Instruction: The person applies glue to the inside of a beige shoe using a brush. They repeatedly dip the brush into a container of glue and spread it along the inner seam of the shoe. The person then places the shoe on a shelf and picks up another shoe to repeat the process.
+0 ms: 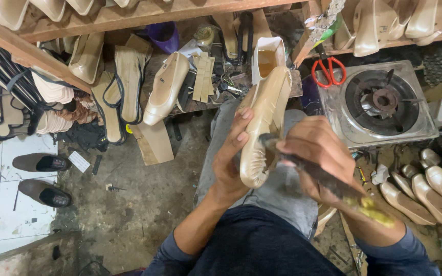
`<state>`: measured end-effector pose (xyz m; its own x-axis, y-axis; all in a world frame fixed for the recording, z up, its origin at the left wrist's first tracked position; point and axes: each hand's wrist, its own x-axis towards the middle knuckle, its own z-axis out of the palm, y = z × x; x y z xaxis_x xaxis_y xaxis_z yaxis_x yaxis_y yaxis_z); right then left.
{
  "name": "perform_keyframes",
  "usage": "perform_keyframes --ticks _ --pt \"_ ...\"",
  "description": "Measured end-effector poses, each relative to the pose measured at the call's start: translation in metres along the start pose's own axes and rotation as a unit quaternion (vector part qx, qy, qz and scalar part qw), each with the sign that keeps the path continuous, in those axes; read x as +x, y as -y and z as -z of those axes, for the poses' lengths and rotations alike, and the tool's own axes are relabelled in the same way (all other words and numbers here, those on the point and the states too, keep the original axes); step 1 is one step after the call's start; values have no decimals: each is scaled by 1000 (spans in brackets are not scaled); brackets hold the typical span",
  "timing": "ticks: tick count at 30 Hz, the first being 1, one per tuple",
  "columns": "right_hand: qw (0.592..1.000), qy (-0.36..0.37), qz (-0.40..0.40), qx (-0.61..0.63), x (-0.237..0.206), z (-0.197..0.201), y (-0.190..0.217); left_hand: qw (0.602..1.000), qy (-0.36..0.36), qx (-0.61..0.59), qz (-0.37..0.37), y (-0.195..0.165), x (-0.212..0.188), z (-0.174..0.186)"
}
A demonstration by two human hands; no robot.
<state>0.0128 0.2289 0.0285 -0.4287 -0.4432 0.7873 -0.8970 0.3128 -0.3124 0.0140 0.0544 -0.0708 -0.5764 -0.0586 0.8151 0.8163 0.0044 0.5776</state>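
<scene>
- Head view: a beige shoe (264,128), stretched over its form and turned sole-up, is held above the lap, its toe pointing towards the person and its heel towards the workbench.
- The shoe is gripped from its left side by the left hand (231,163); the fingers are curled against the upper, with the fingertips (245,115) laid along its edge.
- The right hand (318,153) is closed round a dark, worn tool (323,176), whose tip is pressed to the pleated leather near the toe of the shoe.
- The tool's handle is seen running back past the right wrist, its end smeared with a yellowish substance.
- Grey trousers and a dark blue long-sleeved top are visible beneath the hands.
- A single-burner gas stove (379,105) is set just to the right of the shoe, with red-handled scissors (329,71) lying at its far left corner.
- A row of finished beige shoes (425,191) is lined up on the floor at the right edge.
- Further beige shoes and soles are stacked on wooden shelves (129,18) above and to the left.
- A pair of brown slip-ons (42,176) is placed on the white tiles at the left.
</scene>
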Motion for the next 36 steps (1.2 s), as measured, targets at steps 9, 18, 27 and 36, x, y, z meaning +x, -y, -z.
perform_keyframes --ticks 9,18,27,36 --pt "997 9 69 -24 6 -2 -2 1000 -7 12 3 1 -2 0" --pt "997 43 12 69 -1 -1 3 1000 0 -10 9 2 -5 2" --pt "903 1 -345 257 -23 3 -2 1000 14 -13 0 -2 -6 3" --pt "896 -33 -370 243 -14 1 -5 1000 7 -5 -10 -3 -5 2"
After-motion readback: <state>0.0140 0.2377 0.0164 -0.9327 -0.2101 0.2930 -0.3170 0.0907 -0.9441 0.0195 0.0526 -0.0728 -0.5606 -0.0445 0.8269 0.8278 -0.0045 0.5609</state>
